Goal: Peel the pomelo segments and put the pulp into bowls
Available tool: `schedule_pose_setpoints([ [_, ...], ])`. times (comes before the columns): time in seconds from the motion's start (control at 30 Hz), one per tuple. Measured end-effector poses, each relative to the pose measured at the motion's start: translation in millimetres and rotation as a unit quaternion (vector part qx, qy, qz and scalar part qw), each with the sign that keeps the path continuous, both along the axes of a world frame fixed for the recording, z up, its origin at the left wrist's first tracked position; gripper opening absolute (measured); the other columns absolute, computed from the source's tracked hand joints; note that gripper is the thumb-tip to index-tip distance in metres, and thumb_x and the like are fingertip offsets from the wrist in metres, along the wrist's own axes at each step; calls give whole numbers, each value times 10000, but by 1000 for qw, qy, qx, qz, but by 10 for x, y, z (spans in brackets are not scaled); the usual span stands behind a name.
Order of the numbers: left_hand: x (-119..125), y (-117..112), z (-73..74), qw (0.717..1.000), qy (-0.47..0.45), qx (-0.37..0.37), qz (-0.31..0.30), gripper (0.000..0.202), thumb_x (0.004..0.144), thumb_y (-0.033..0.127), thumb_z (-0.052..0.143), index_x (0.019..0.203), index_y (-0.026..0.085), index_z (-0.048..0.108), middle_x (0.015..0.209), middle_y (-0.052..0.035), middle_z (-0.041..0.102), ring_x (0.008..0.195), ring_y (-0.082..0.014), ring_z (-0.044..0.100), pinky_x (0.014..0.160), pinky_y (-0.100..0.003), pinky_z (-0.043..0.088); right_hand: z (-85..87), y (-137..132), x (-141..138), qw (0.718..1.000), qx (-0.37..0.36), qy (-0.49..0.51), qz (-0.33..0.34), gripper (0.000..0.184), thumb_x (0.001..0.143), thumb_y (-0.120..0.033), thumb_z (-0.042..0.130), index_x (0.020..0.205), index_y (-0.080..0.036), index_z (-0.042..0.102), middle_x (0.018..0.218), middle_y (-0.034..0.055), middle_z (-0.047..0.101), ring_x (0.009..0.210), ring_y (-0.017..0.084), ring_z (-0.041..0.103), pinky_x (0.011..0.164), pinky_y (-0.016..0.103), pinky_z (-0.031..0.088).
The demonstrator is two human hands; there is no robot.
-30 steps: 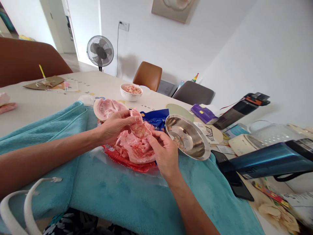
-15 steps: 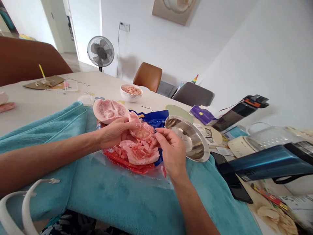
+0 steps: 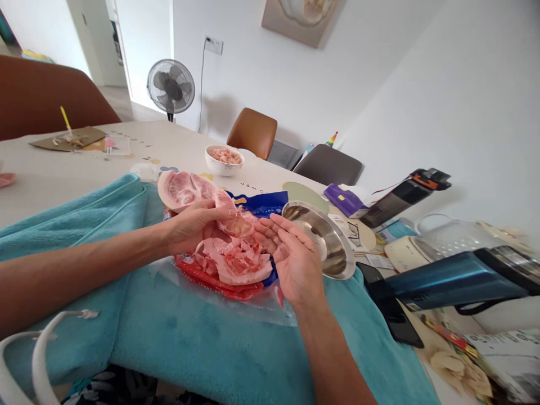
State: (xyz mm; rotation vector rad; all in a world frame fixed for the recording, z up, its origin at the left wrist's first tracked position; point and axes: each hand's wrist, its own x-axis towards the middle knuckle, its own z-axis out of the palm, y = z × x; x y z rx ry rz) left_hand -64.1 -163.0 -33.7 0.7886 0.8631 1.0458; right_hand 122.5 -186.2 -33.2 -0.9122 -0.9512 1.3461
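Observation:
A pink pomelo segment (image 3: 232, 224), partly stripped of its membrane, is pinched between the thumb and fingers of my left hand (image 3: 189, 226). Just right of it, my right hand (image 3: 297, 260) is turned palm up with its fingers stretched out. Nothing shows in that palm. Torn pomelo peel and membrane (image 3: 242, 264) lie in a heap below both hands, on a red and blue plastic bag (image 3: 221, 286). Behind my left hand rests a hollow pomelo rind half (image 3: 181, 188), its inside facing me. An oval steel bowl (image 3: 343, 253) sits beside my right hand.
A white bowl (image 3: 223, 167) of pomelo flesh stands further back. Teal cloth (image 3: 202, 349) covers the near table. On the right are a phone (image 3: 396, 315), a blue bottle (image 3: 447, 278), a dark bottle (image 3: 392, 197) and a purple packet (image 3: 342, 199). A fan (image 3: 171, 87) stands behind.
My right hand has opened from a pinch at the segment, its fingers now extended and palm turned up. My left hand keeps its hold on the segment. The view has shifted slightly.

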Motion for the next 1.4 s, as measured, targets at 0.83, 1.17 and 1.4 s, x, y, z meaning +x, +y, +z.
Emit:
schedule_pose_setpoints([
  [0.83,-24,28,-220,998,-5,61,-24,179,695,204,749,760,127,600,700,-30,634,634,-137,619,561,-244,504,332,221,816,724,238,-621,-182,222,797,-207,522,873,-235,729,1119,77,725,1096,288,642,981,535,454],
  [1.17,-33,35,-230,994,-14,89,-54,222,719,267,753,797,112,614,755,-59,658,655,-153,623,585,-275,524,129,-52,-135,762,256,-594,-19,170,864,-286,591,977,-249,712,973,50,706,924,215,635,819,358,471],
  [1.4,-24,27,-243,996,-24,75,-41,251,686,249,784,786,130,586,710,-28,646,619,-137,623,572,-257,529,57,60,-189,704,277,-654,9,260,899,-176,474,749,-215,683,778,43,683,757,182,603,725,310,427],
])
